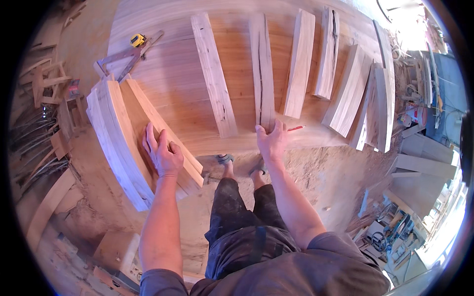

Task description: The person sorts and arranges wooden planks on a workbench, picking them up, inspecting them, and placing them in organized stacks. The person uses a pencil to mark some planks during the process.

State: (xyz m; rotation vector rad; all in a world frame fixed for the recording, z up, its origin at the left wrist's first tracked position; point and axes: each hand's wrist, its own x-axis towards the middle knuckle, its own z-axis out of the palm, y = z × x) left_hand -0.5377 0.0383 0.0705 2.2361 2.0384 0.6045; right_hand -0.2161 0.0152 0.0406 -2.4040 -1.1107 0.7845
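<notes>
My left hand (165, 154) rests with fingers spread on a group of long planks (111, 133) at the table's left end, against the edge of a lighter plank (165, 126). Nothing shows wrapped in its fingers. At the table's near edge, my right hand (272, 142) grips the near end of a wooden beam (261, 69) with a long dark crack down its top. Thumb and forefinger sit on either side of that end. A red pencil (296, 128) lies just right of this hand. Left of the cracked beam lies another beam (215, 79) with small dark marks.
More beams (299, 61) lie in a row toward the right, some overhanging the near edge of the wooden table top (170, 64). A yellow tape measure (138, 40) and a wooden square (133, 61) lie far left. Tools (395, 234) and offcuts clutter the floor right.
</notes>
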